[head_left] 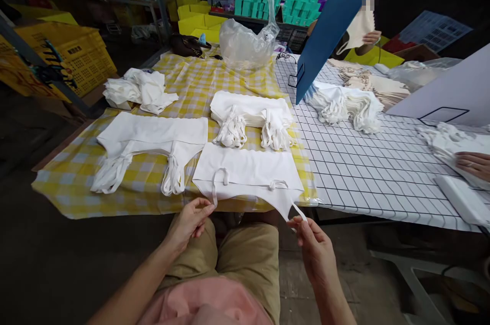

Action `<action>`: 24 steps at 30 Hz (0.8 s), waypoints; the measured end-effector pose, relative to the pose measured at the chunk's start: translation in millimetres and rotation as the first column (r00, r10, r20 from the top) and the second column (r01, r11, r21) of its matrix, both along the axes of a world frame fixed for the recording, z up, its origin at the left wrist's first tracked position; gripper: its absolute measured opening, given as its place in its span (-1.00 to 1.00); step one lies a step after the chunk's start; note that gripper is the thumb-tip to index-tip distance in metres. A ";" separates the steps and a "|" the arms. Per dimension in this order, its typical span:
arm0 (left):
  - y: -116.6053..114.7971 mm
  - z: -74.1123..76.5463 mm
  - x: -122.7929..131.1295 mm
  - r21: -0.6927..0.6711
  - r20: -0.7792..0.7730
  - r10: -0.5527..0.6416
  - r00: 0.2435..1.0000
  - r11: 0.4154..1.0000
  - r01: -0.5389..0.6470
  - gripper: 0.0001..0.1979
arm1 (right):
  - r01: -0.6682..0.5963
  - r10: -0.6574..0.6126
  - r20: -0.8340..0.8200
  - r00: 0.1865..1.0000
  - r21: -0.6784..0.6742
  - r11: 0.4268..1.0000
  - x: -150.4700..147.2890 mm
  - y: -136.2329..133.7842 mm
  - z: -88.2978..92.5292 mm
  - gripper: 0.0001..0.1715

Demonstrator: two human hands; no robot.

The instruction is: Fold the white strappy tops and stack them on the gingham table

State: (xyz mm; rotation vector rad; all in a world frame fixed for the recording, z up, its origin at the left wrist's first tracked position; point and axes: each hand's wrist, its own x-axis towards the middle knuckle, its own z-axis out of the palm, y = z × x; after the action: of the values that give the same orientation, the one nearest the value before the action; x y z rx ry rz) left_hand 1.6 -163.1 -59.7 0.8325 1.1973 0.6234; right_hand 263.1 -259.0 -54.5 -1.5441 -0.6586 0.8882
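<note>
Item: white strapped garment [248,169], table [383,172] edge; soft, light, limp; left hand [189,223] pinches one strap [213,195], right hand [312,246] the other; grip straps, not panel

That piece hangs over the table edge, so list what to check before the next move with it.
1. Left hand pinches the left strap of the white piece: ok.
2. Right hand pinches the right strap: ok.
3. White piece lies flat on the yellow checked cloth: ok, one corner overhangs.
4. White piece apart from the stack behind: cannot tell, its strap bundles reach the far edge.
5. Held straps untwisted: cannot tell.
</note>
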 end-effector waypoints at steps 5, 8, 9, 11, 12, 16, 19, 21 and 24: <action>-0.2 -9.1 5.9 0.072 -0.140 0.058 0.988 0.996 -0.049 -0.47 | -0.193 0.185 0.119 0.975 0.055 0.980 5.6 -16.6 -7.8 -0.76; -0.1 -13.1 9.9 0.051 -0.097 0.005 0.995 0.999 0.000 -0.42 | -0.399 0.389 0.190 0.901 0.015 0.917 11.0 -24.6 -8.0 -0.75; 0.0 -14.3 11.6 0.042 -0.082 -0.002 0.997 0.999 0.006 -0.41 | -0.447 0.440 0.233 0.867 -0.025 0.894 12.2 -26.5 -7.3 -0.75; 0.5 -16.2 15.1 0.023 -0.048 -0.014 0.999 1.000 0.015 -0.39 | -0.500 0.510 0.321 0.798 -0.121 0.858 14.0 -29.8 -6.4 -0.78; 0.6 -16.7 16.5 0.014 -0.027 -0.021 0.999 1.000 0.021 -0.40 | -0.513 0.537 0.351 0.767 -0.167 0.842 14.8 -31.4 -6.8 -0.80; -1.9 -16.2 15.2 0.058 -0.019 -0.075 0.997 0.995 0.076 -0.53 | -0.508 0.583 0.368 0.724 -0.288 0.812 21.0 -37.0 -14.8 -0.72; -9.5 -15.8 3.8 0.214 -0.186 -0.186 0.965 0.950 0.225 -0.66 | -0.401 0.490 0.383 0.783 -0.291 0.869 28.6 -36.8 -23.3 -0.57; -17.5 -16.7 -7.2 0.293 -0.348 -0.301 0.888 0.865 0.408 -0.75 | -0.292 0.387 0.396 0.833 -0.279 0.915 33.0 -32.6 -27.0 -0.56; -30.9 -19.0 -23.6 0.276 -0.539 -0.429 0.725 0.724 0.633 -0.73 | -0.159 0.256 0.421 0.870 -0.251 0.955 36.3 -20.4 -25.8 -0.59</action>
State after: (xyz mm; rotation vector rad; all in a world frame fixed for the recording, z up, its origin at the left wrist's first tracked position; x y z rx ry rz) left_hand -22.0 -194.0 -78.6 1.7285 1.1291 0.2003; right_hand 299.3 -279.4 -80.3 -1.9215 -1.1135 0.7785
